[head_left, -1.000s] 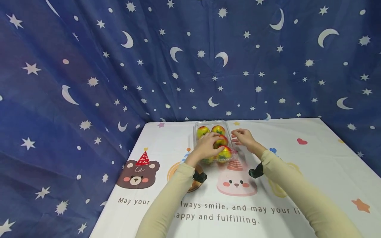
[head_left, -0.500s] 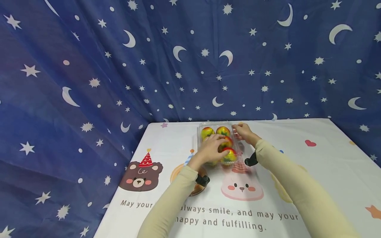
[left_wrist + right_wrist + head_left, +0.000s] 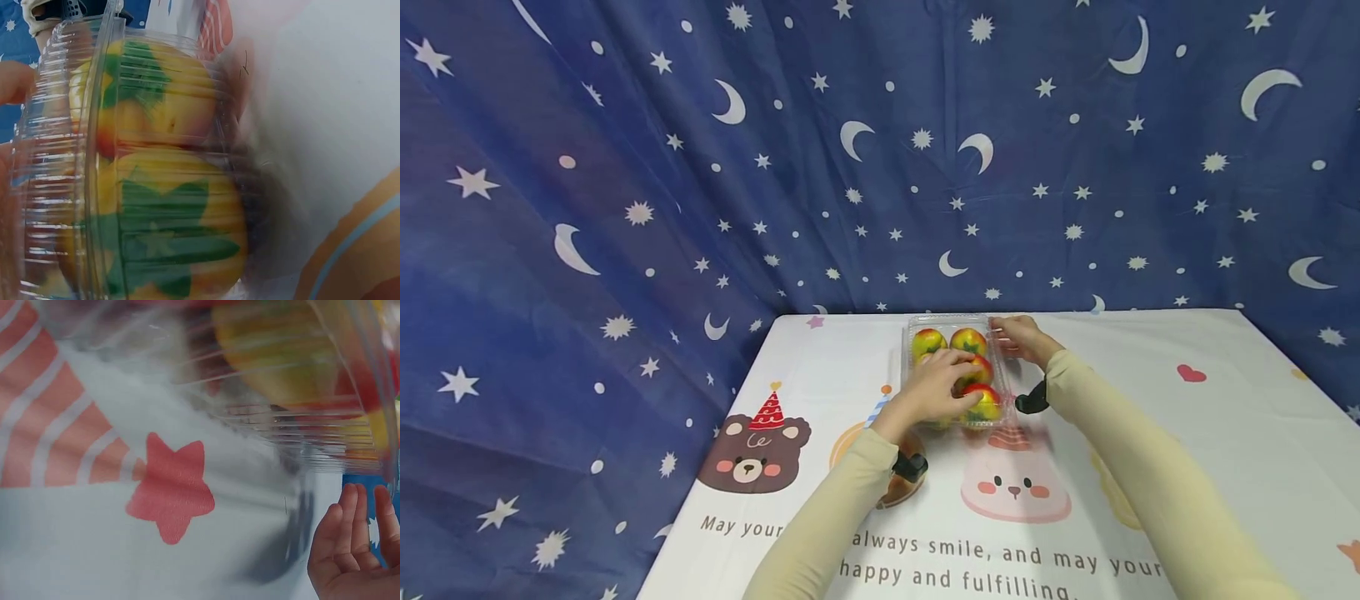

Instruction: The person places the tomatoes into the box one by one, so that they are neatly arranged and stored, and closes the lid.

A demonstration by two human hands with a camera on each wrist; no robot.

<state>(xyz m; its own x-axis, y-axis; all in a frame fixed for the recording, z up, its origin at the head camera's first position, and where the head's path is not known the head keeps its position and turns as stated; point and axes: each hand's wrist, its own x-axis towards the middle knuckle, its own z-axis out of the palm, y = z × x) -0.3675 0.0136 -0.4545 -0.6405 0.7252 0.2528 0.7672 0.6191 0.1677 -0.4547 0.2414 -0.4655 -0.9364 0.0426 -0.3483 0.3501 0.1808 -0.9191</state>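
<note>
A clear plastic clamshell box (image 3: 951, 319) sits near the back edge of the table, its lid down over several yellow-and-red fruits (image 3: 967, 341) with green star-shaped leaf tops. My left hand (image 3: 931, 386) lies across the lid, fingers spread and loosely bent, covering some of the fruit. In the left wrist view, the ribbed wall of the box (image 3: 100, 156) fills the near side, with fingertips (image 3: 14, 82) behind it. At the box's right rim is my right hand (image 3: 1025, 337); in the right wrist view its fingers (image 3: 350, 519) are nearly straight, tips right at the rim.
A white tablecloth (image 3: 1150, 400) printed with a bear (image 3: 748, 454), a pink figure (image 3: 1015, 487) and lettering covers the table. Behind and to the left hangs a blue curtain (image 3: 820, 167) with moons and stars. Black straps (image 3: 1032, 398) circle both wrists.
My right hand has moved in from a small gap beside the box to its right rim. My left hand has stayed on the lid. The head view has shifted slightly.
</note>
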